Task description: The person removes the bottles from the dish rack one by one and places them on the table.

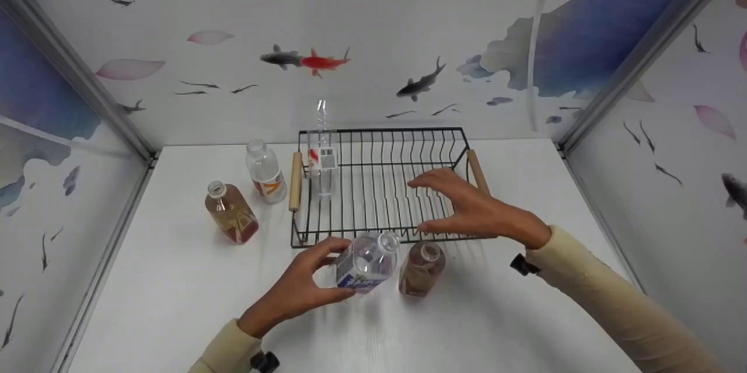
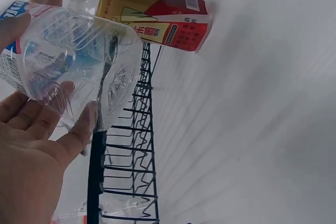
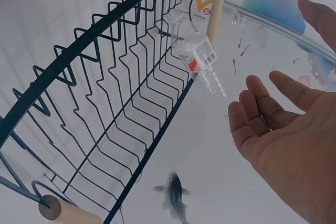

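Observation:
My left hand [image 1: 306, 279] grips a clear plastic bottle [image 1: 367, 262] with a blue and white label, tilted over the table in front of the rack. In the left wrist view, fingers and thumb wrap the bottle [image 2: 79, 61], its ribbed base facing the camera. My right hand [image 1: 467, 204] hovers over the right part of the black wire dish rack [image 1: 379, 186], fingers spread and holding nothing. A brown-tinted bottle [image 1: 422, 269] stands between the hands, near the rack's front edge; its red and gold label [image 2: 157, 17] shows in the left wrist view. Inside the rack's left end is another clear bottle [image 1: 322, 157].
Left of the rack stand a clear bottle with an orange-marked label [image 1: 266, 174] and an uncapped brown-tinted bottle [image 1: 232, 213]. Wooden handles [image 1: 296, 181] are on both rack ends. White panels [image 1: 373, 23] printed with fish and petals enclose the table's back and sides.

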`<state>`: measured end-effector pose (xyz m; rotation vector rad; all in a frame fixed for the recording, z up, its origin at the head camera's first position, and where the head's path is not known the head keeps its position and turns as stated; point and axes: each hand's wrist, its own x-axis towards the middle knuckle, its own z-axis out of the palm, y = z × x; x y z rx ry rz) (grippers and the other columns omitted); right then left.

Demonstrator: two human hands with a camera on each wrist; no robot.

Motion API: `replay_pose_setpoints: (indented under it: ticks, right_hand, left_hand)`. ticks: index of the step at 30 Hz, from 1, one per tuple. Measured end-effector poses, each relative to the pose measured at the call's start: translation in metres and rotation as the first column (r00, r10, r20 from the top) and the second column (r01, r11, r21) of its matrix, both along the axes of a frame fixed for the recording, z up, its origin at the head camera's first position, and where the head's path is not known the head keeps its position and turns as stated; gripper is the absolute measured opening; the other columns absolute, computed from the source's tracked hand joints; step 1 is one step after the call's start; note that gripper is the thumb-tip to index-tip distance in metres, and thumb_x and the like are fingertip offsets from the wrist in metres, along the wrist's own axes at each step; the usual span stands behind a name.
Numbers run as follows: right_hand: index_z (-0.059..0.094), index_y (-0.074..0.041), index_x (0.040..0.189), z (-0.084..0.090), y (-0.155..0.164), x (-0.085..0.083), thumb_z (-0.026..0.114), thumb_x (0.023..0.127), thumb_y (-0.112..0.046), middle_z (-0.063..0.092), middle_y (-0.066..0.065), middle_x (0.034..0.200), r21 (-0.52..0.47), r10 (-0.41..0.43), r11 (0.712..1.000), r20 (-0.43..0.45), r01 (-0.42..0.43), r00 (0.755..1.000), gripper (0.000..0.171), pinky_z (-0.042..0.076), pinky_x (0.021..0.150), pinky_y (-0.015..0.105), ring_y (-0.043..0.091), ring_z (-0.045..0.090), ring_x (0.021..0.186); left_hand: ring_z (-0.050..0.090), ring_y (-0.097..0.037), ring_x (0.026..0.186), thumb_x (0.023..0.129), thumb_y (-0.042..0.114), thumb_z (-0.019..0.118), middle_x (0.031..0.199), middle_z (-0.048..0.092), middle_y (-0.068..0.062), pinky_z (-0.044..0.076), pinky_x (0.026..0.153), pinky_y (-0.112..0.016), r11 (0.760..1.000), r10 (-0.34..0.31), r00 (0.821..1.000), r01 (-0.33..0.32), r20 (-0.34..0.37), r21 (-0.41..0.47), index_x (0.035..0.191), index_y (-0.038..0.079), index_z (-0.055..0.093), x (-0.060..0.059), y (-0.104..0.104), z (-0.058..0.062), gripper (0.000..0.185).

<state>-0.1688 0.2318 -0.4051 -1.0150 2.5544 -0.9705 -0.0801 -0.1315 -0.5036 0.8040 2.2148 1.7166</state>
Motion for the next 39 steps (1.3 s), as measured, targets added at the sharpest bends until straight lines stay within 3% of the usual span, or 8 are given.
replay_pose_setpoints:
  ticks: [11, 29, 39]
  right_hand:
    - [0.058, -0.011, 0.157, -0.008, 0.003, -0.003, 0.091, 0.093, -0.035, 0.054, 0.009, 0.159, -0.010, -0.018, 1.000, 0.013, 0.018, 1.000, 0.076, 0.043, 0.121, 0.059, 0.031, 0.046, 0.149]
    - [0.060, -0.010, 0.155, -0.018, 0.004, -0.004, 0.090, 0.095, -0.035, 0.054, 0.012, 0.159, -0.014, -0.017, 1.000, 0.007, 0.017, 1.000, 0.071, 0.043, 0.119, 0.063, 0.036, 0.047, 0.148]
    - [0.060, -0.010, 0.154, -0.024, 0.007, -0.005, 0.089, 0.096, -0.033, 0.055, 0.013, 0.158, -0.022, -0.024, 0.999, 0.008, 0.024, 1.000, 0.069, 0.043, 0.119, 0.064, 0.037, 0.046, 0.148]
  left_hand:
    - [0.058, -0.022, 0.144, 0.088, 0.024, 0.096, 0.152, 0.063, 0.012, 0.048, 0.121, -0.049, 1.000, 0.016, 0.995, -0.017, 0.099, 0.010, 0.152, 0.034, 0.061, 0.005, 0.002, -0.025, 0.074]
    - [0.057, -0.023, 0.146, 0.090, 0.019, 0.095, 0.151, 0.064, 0.007, 0.043, 0.126, -0.046, 0.999, -0.001, 0.981, -0.006, 0.192, 0.036, 0.152, 0.028, 0.060, 0.002, 0.018, -0.056, 0.072]
    - [0.058, -0.022, 0.146, 0.089, 0.016, 0.095, 0.150, 0.066, 0.006, 0.042, 0.127, -0.046, 0.999, 0.005, 0.982, -0.013, 0.187, 0.040, 0.150, 0.025, 0.061, -0.001, 0.020, -0.067, 0.071]
